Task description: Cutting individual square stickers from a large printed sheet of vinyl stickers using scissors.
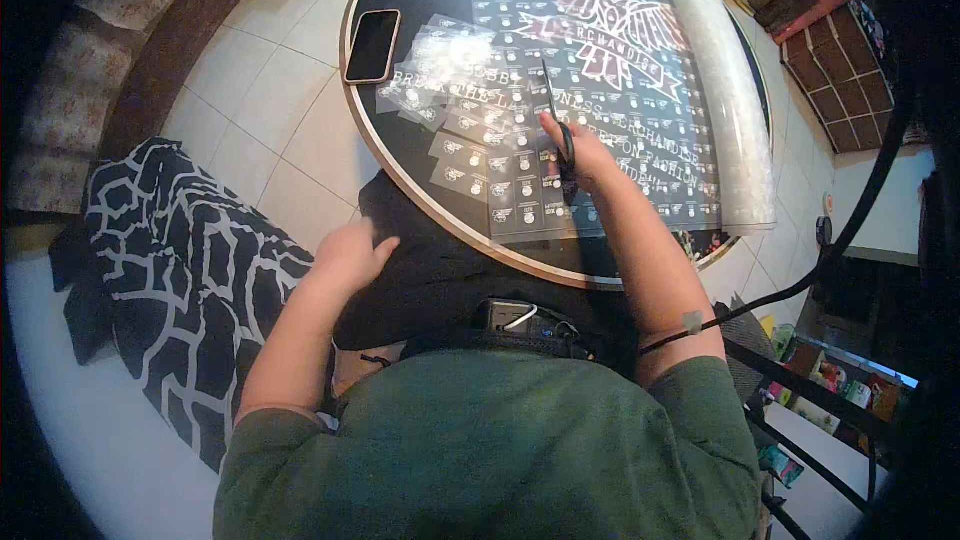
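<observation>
My right hand holds black-handled scissors over the round table, their blades pointing away from me across a printed clear film sheet. The sheet's far side meets a thick roll of clear film at the right. To the left of the scissors lie cut film strips and a loose pile of small cut film pieces, some overlapping. My left hand is off the table's near left edge, above my dark clothing, with the thumb apart and nothing seen in it; its other fingers are blurred.
A smartphone lies at the left rim of the round black table, whose top bears printed lettering and a winged design. Patterned black-and-white cloth is at my left. A black cable crosses by my right arm. Shelving stands at far right.
</observation>
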Tool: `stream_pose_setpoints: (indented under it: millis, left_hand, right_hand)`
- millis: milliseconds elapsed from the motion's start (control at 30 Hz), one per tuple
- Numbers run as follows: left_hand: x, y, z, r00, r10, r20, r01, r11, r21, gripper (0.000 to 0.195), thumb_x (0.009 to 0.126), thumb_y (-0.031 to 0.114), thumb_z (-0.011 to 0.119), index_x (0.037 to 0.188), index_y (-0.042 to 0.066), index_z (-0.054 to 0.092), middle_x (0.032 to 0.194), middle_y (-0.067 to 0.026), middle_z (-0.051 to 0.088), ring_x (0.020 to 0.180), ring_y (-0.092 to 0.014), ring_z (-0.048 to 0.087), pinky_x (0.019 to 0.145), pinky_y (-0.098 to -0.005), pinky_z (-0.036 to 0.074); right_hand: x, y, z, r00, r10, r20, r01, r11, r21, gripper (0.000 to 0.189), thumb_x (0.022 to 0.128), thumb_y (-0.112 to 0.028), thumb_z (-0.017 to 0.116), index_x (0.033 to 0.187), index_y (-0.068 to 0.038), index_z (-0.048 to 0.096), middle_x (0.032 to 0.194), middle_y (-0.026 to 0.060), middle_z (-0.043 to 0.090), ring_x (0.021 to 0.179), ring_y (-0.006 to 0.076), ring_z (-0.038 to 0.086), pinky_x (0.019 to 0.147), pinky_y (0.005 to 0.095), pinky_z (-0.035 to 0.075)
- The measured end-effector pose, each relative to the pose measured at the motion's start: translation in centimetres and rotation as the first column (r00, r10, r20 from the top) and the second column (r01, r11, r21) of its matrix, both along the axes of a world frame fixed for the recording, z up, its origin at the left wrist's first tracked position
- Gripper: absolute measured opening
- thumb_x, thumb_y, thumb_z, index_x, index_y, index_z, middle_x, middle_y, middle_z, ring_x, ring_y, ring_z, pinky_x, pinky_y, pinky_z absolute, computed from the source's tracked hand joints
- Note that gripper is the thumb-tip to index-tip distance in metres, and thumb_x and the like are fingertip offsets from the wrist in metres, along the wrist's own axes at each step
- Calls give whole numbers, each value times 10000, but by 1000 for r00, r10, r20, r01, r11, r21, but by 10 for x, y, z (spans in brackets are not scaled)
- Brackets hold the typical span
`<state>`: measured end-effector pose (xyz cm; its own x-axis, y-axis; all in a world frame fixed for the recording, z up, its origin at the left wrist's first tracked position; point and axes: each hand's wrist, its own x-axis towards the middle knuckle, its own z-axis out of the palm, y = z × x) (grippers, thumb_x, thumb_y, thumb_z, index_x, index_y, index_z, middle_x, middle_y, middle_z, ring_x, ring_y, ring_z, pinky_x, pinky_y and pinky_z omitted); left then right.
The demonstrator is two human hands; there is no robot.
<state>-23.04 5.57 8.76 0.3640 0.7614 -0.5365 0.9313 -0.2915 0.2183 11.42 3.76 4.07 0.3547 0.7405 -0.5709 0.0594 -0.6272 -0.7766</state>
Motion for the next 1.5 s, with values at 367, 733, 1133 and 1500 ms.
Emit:
stream_pose_setpoints:
  millis: [367, 733, 1133, 1500]
  left_hand:
    - [98, -10, -21, 699, 518, 493, -126, 768, -628, 490, 840, 418, 546, 1053, -23, 536, 827, -94, 617, 715, -156, 595, 585, -292, 498]
    - [115, -29, -51, 505, 768, 393, -22, 466, -884, 379, 801, 245, 648, 1057, 35, 464, 911, -61, 559, 824, -142, 568, 658, -269, 506]
    - [110, -43, -73, 266, 853, 450, 105, 439, -893, 394, 782, 95, 650, 1106, 45, 432, 915, -60, 582, 792, -138, 584, 689, -259, 506]
    - [110, -45, -78, 235, 837, 494, 137, 474, -870, 423, 784, 71, 642, 1142, 45, 419, 873, -70, 583, 763, -141, 581, 686, -275, 500]
  right_hand:
    - [1, -2, 2, 998, -29, -55, 30, 999, 17, 741, 760, -623, 536, 1023, 70, 549, 682, 94, 567, 582, 171, 556, 514, 284, 433]
    - [-3, -5, 6, 993, -63, -96, 67, 997, 43, 707, 771, -565, 572, 1035, 90, 541, 677, 93, 556, 498, 141, 518, 460, 271, 427]
    - [1, 0, 10, 999, -5, -37, 6, 1000, 23, 706, 760, -561, 589, 1021, 92, 528, 740, 125, 576, 550, 167, 567, 487, 289, 456]
    - [6, 4, -1, 999, 18, -42, -17, 999, 43, 690, 744, -583, 594, 1001, 55, 539, 722, 114, 555, 593, 169, 568, 489, 305, 464]
